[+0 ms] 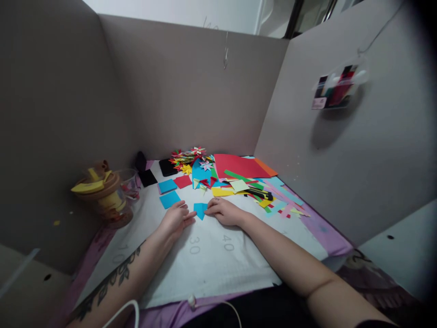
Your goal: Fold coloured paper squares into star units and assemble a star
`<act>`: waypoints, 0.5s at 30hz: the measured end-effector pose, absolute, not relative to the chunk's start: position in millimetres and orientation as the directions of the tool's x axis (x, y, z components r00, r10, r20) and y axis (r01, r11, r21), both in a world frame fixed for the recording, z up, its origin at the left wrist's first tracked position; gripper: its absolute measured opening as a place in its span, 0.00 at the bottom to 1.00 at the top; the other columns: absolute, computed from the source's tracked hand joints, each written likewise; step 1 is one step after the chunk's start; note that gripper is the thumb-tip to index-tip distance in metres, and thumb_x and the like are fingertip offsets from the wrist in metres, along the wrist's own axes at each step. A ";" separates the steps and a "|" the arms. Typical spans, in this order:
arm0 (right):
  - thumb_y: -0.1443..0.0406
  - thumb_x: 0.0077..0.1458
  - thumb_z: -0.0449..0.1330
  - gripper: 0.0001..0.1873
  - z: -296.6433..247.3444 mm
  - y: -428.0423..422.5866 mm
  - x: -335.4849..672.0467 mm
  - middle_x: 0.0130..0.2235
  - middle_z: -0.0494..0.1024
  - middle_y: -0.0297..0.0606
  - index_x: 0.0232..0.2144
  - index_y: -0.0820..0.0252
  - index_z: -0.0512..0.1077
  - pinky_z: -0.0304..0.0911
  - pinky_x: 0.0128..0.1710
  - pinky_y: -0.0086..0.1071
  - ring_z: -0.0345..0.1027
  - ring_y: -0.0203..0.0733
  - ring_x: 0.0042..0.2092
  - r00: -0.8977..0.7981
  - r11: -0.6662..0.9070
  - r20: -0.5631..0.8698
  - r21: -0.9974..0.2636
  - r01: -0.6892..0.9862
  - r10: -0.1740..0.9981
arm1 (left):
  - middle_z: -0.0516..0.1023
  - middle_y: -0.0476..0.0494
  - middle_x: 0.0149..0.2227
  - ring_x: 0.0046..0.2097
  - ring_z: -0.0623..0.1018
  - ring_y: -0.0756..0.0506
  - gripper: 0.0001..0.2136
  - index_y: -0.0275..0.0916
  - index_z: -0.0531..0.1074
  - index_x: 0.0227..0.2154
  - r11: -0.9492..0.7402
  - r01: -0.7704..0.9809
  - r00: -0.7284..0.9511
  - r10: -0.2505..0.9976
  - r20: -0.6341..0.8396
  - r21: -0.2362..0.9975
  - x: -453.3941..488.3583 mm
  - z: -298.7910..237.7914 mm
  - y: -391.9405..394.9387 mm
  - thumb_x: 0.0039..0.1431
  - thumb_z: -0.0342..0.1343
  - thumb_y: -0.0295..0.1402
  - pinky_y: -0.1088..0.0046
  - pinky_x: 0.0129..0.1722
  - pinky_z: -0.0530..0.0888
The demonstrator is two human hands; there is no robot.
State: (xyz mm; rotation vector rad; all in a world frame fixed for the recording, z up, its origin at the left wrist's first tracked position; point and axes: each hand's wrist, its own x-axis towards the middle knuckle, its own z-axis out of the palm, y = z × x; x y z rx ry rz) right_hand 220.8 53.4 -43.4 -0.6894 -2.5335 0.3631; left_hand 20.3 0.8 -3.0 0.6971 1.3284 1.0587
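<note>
A small blue folded paper piece (200, 210) lies on the white mat (205, 259) between my hands. My left hand (175, 219) rests flat on the mat, fingers stretched toward the blue piece, its fingertips at the piece's left edge. My right hand (223, 211) lies palm down, fingers pressing on the piece's right edge. Neither hand grips anything.
Two blue paper squares (170, 193) and a red square (182, 181) lie behind my left hand. A heap of coloured paper sheets and scraps (246, 182) with a cutter (261, 193) sits behind my right hand. Finished paper stars (187, 158) are farther back. A yellow-brown jar (104, 193) stands left. Grey partition walls enclose the desk.
</note>
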 end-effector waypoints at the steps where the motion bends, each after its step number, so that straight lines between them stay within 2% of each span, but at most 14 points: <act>1: 0.75 0.51 0.53 0.17 -43.0 53.2 220.4 0.39 0.74 0.42 0.40 0.58 0.76 0.61 0.45 0.37 0.65 0.40 0.42 -0.754 0.837 0.383 -0.369 0.404 0.533 | 0.62 0.36 0.51 0.40 0.77 0.48 0.23 0.38 0.57 0.50 0.397 -0.220 -0.103 0.899 -0.426 0.891 20.5 -1.6 0.1 0.48 0.50 0.21 0.71 0.36 0.74; 6: 0.74 0.52 0.53 0.16 -40.7 52.0 218.8 0.39 0.74 0.43 0.39 0.59 0.76 0.62 0.45 0.36 0.66 0.40 0.41 -0.758 0.841 0.386 -0.367 0.396 0.525 | 0.66 0.41 0.43 0.38 0.77 0.50 0.21 0.41 0.55 0.50 0.388 -0.183 -0.106 0.906 -0.411 0.903 21.6 0.8 -1.1 0.52 0.47 0.24 0.72 0.36 0.74; 12: 0.74 0.51 0.53 0.17 -40.8 51.5 219.5 0.39 0.73 0.42 0.40 0.58 0.76 0.62 0.45 0.36 0.66 0.40 0.42 -0.761 0.843 0.384 -0.360 0.399 0.524 | 0.65 0.38 0.48 0.40 0.77 0.49 0.18 0.37 0.60 0.43 0.392 -0.342 -0.067 0.896 -0.438 0.854 20.2 -7.6 3.6 0.48 0.48 0.19 0.76 0.34 0.73; 15: 0.74 0.51 0.53 0.17 -41.2 51.6 219.4 0.39 0.73 0.42 0.40 0.58 0.76 0.62 0.44 0.36 0.66 0.40 0.42 -0.763 0.850 0.391 -0.350 0.394 0.515 | 0.68 0.36 0.47 0.38 0.76 0.50 0.21 0.37 0.60 0.46 0.347 -0.263 -0.005 0.933 -0.360 0.901 18.9 -14.5 5.8 0.47 0.52 0.20 0.78 0.32 0.71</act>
